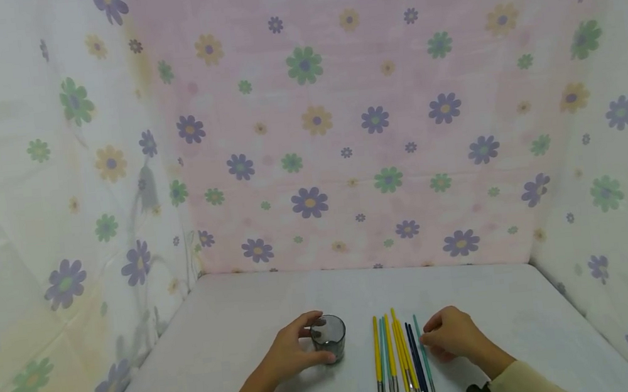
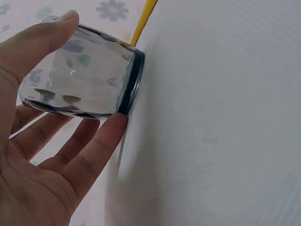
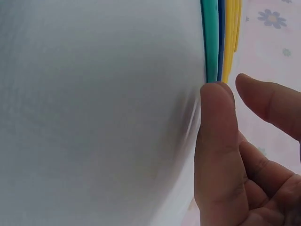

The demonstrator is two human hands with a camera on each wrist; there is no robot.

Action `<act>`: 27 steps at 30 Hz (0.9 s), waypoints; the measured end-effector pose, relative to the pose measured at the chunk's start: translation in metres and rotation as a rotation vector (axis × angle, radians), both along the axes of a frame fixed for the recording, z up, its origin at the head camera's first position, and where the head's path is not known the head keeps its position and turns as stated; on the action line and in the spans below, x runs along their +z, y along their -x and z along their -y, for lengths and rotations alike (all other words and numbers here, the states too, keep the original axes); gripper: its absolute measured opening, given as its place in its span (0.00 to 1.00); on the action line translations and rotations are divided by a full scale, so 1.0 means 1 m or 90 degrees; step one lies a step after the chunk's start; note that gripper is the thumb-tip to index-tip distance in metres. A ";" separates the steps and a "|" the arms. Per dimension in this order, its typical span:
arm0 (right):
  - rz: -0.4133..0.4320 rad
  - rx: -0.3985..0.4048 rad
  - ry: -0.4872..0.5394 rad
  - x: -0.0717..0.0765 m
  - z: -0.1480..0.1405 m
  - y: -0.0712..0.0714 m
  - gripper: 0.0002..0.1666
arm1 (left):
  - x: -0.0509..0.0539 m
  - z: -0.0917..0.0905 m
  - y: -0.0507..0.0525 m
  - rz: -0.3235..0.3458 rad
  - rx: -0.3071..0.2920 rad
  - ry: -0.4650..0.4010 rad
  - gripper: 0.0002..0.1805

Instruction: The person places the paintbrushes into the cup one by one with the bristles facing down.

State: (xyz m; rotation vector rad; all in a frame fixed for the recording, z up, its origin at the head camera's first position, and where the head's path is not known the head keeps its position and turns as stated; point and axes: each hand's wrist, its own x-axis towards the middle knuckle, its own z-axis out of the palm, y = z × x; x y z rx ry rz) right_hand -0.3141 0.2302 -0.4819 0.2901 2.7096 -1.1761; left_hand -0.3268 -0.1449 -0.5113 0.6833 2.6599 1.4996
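Observation:
A clear grey glass stands upright on the white surface, and my left hand grips its left side. In the left wrist view the thumb and fingers of my left hand lie around the glass, with one fingertip at its dark base. My right hand is beside the rightmost teal brush of a row. Seen from the right wrist, thumb and forefinger of my right hand stand apart, a fingertip overlapping the teal handle; whether it touches is unclear.
Several brushes lie side by side between my hands, among them a yellow one at the left and a dark blue one. Flowered cloth walls in the white table at the back and both sides.

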 end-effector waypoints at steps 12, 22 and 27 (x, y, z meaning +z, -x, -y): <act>0.021 -0.012 -0.022 -0.003 0.007 0.003 0.15 | -0.004 0.001 0.001 0.029 -0.014 -0.030 0.38; 0.004 -0.003 -0.062 0.003 0.011 -0.001 0.11 | -0.002 0.001 -0.001 0.065 -0.024 -0.061 0.39; -0.004 -0.003 -0.085 0.006 0.010 -0.001 0.14 | -0.002 0.001 0.000 0.074 -0.028 -0.068 0.39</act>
